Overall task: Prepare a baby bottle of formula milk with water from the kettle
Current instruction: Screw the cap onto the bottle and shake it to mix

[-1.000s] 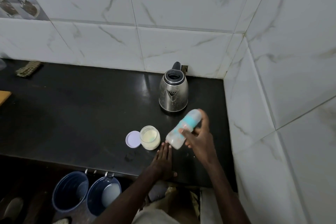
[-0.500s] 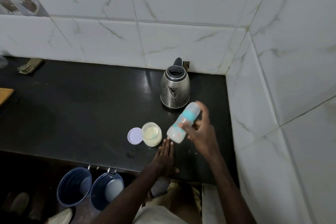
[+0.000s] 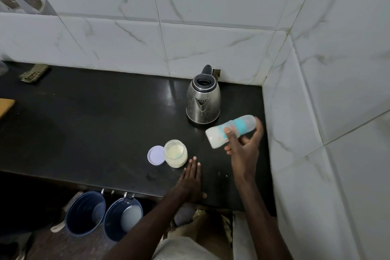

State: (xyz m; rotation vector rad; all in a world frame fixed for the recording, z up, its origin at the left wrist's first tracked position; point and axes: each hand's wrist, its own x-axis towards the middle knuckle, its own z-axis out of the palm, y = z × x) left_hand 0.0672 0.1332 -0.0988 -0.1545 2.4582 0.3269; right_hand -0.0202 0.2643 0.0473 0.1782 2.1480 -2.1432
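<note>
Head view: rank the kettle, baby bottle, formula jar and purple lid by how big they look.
1. Kettle, clearly largest.
2. Baby bottle, though it is lifted nearer the camera, so unsure.
3. Formula jar.
4. Purple lid, slightly smaller than the jar.

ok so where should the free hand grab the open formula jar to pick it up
Around the jar's round side wall, coming from the near right, where the left hand lies flat. The jar stands upright with its mouth open, and its lilac lid blocks the left side.

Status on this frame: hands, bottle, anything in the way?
Right hand shut on baby bottle, tilted, milky inside. Left hand flat on counter, empty. Formula jar open, lid beside it. Nothing obstructing.
</note>
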